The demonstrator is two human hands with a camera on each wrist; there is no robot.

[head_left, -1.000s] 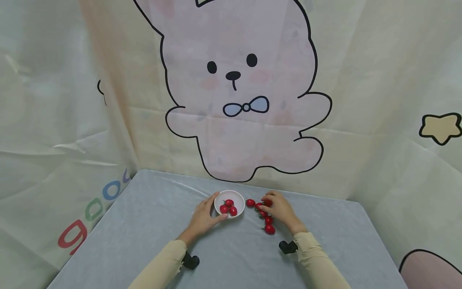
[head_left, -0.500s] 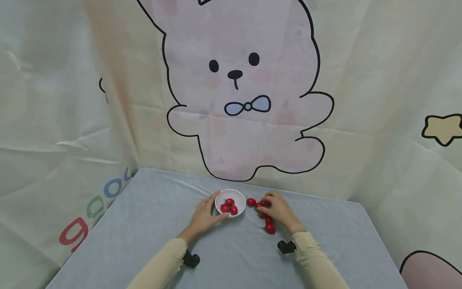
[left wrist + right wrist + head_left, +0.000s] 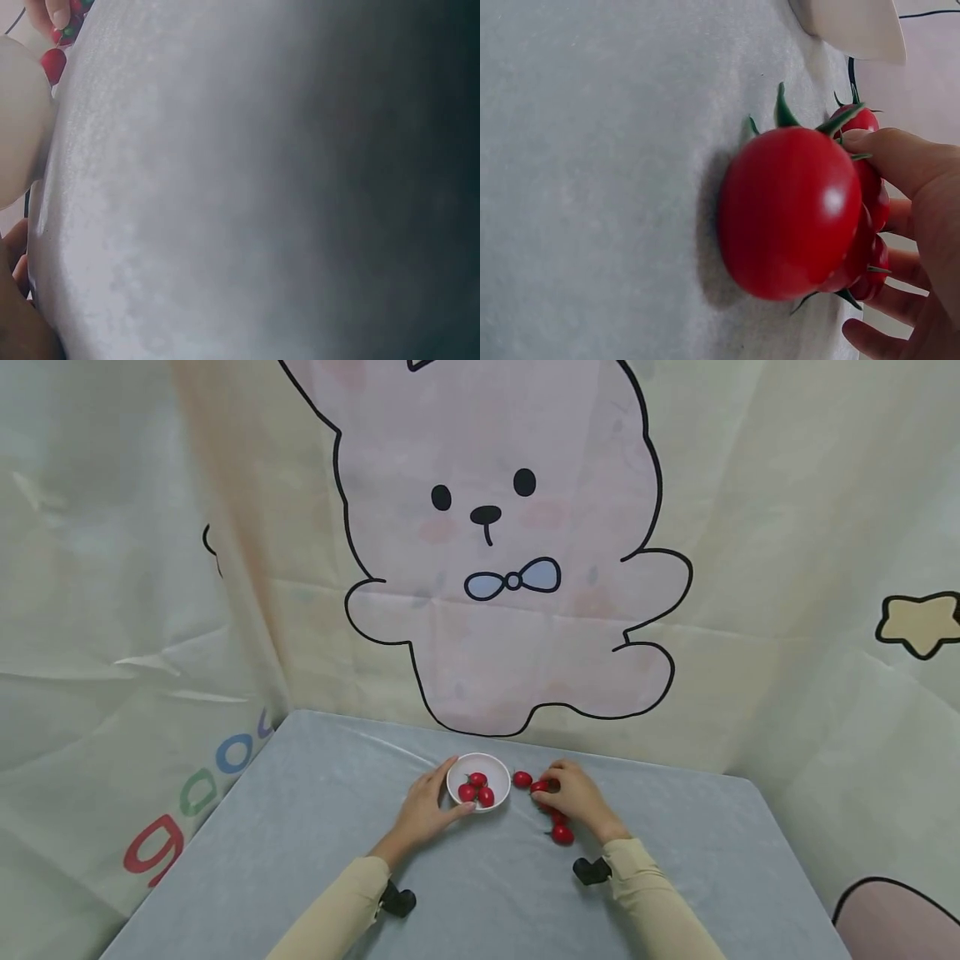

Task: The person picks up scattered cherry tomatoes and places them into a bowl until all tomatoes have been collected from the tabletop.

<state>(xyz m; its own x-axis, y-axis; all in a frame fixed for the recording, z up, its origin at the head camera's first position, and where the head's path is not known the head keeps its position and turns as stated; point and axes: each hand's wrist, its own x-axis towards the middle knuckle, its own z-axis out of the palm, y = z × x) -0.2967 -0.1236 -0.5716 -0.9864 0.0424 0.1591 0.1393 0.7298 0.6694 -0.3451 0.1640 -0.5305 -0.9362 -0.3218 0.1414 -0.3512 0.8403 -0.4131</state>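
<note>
My left hand (image 3: 422,812) holds a small white bowl (image 3: 496,772), thumb at its near side and fingers at its left rim. Several cherry tomatoes (image 3: 467,792) lie inside the bowl. Right of it, more cherry tomatoes rest in a loose line on the cloth, the nearest cherry tomato (image 3: 562,835) towards me. My right hand (image 3: 582,795) reaches over this line and pinches a cherry tomato (image 3: 539,786) between thumb and fingers; the hand partly hides others. In the right wrist view, a large-looking cherry tomato (image 3: 791,214) with green sepals blocks part of the grip.
A grey-blue cloth (image 3: 465,893) covers the table. Behind it hangs a pale backdrop (image 3: 750,568) with a cartoon animal. A lone cherry tomato (image 3: 522,780) lies between the bowl and my right hand. Grey cloth fills most of the left wrist view.
My right hand has shifted slightly left along the tomatoes, its fingers now at a different tomato. My left hand and the bowl stay in nearly the same place.
</note>
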